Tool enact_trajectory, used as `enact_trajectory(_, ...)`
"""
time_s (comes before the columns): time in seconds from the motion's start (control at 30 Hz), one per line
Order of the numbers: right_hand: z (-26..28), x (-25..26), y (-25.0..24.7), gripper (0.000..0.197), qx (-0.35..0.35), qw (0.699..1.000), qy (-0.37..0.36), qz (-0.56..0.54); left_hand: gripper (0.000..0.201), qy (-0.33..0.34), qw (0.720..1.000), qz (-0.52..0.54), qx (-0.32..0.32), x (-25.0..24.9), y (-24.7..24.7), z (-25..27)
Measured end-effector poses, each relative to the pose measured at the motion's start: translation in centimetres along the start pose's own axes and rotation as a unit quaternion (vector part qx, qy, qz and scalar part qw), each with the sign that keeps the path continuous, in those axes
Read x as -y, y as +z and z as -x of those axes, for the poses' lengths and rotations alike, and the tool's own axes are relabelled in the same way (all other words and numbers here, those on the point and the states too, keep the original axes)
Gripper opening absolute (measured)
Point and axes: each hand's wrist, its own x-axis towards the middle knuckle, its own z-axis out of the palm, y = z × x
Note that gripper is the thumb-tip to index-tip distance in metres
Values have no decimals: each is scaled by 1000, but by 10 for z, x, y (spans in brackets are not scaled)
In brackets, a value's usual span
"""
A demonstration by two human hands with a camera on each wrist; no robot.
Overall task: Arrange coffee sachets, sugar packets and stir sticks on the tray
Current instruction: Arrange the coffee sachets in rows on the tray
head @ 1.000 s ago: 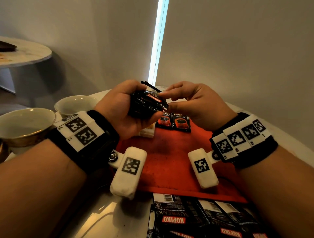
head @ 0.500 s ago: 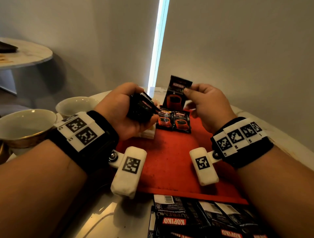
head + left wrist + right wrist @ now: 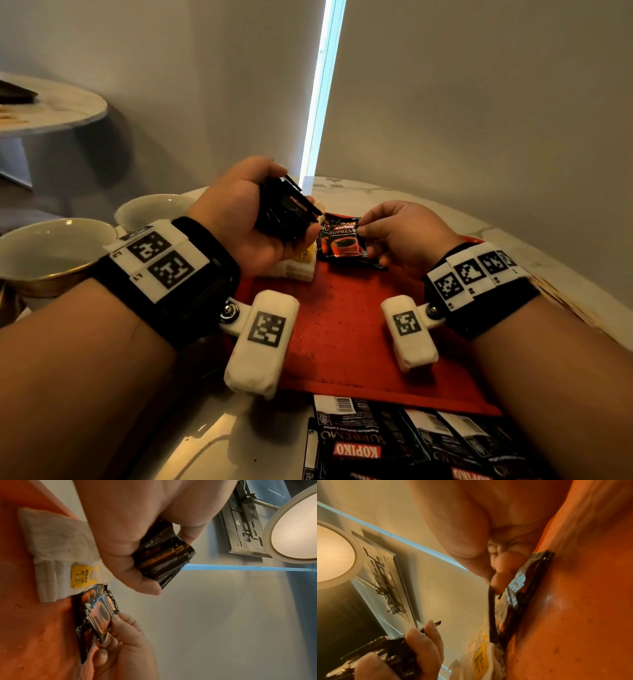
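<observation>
My left hand point(image 3: 250, 219) grips a stack of black coffee sachets point(image 3: 286, 214) above the far left of the red tray point(image 3: 342, 325). My right hand point(image 3: 400, 233) pinches the top edge of one black coffee sachet point(image 3: 342, 240) low over the tray's far end, above other sachets lying there. In the left wrist view the stack point(image 3: 164, 559) sits between thumb and fingers, and the single sachet point(image 3: 101, 616) tilts over the tray. White sugar packets with a yellow label point(image 3: 301, 263) lie on the tray under my left hand. No stir sticks are visible.
Two pale bowls point(image 3: 51, 250) point(image 3: 150, 209) stand at the left of the marble table point(image 3: 376, 195). A strip of joined coffee sachets point(image 3: 394, 442) lies at the near edge in front of the tray. A round side table point(image 3: 44, 106) is at far left.
My right hand pulled one sachet off the stack, lifted it, then lowered it onto the sachets at the tray's far end. The left hand stayed in place holding the stack.
</observation>
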Motion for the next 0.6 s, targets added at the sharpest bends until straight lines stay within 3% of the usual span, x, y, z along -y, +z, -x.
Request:
enact_trajectory(0.2,2,2,3,12,22,1000,16,-4,37,-7,1000,-1,4,0,-1,0)
enact_trajectory(0.4,6,6,3,14,23,998,3,62,36,2,1000,-4,-4,0,2,2)
enact_trajectory(0.6,7,6,5,13,31,999,9,35,42,1,1000,-7,-11,1,3,4)
